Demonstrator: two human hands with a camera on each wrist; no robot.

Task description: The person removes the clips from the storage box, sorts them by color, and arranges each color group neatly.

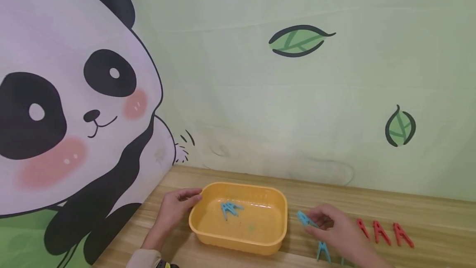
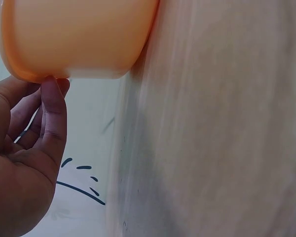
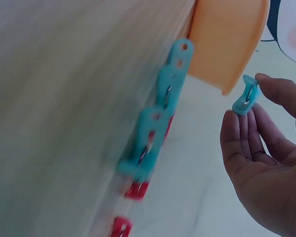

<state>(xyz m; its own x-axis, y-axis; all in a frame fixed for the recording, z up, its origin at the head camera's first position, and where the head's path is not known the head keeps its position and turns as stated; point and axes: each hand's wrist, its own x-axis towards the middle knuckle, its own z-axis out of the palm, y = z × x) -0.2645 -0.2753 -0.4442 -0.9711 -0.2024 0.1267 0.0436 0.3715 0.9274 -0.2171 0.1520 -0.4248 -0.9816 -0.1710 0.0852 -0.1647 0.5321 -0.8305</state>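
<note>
My left hand (image 1: pixel 177 208) pinches the rim of a yellow-orange plastic basin (image 1: pixel 238 241) at its left end; in the left wrist view the thumb presses the basin wall (image 2: pixel 79 44) near the rim. Blue clothespins (image 1: pixel 230 208) lie together inside the basin. Just off the basin's right end, my right hand (image 1: pixel 332 228) holds a blue clothespin (image 1: pixel 305 218) between thumb and fingers. The right wrist view shows this held clothespin (image 3: pixel 246 96) raised above the table. Below the right hand another blue clothespin (image 1: pixel 323 252) stands on the table, and one more is mostly hidden by the wrist.
Three red clothespins (image 1: pixel 381 233) sit in a row on the wooden table (image 1: pixel 439 222), right of the right hand. Behind the table rises a pale green backdrop (image 1: pixel 230 94) with leaves and a large panda (image 1: pixel 111 135) at the left.
</note>
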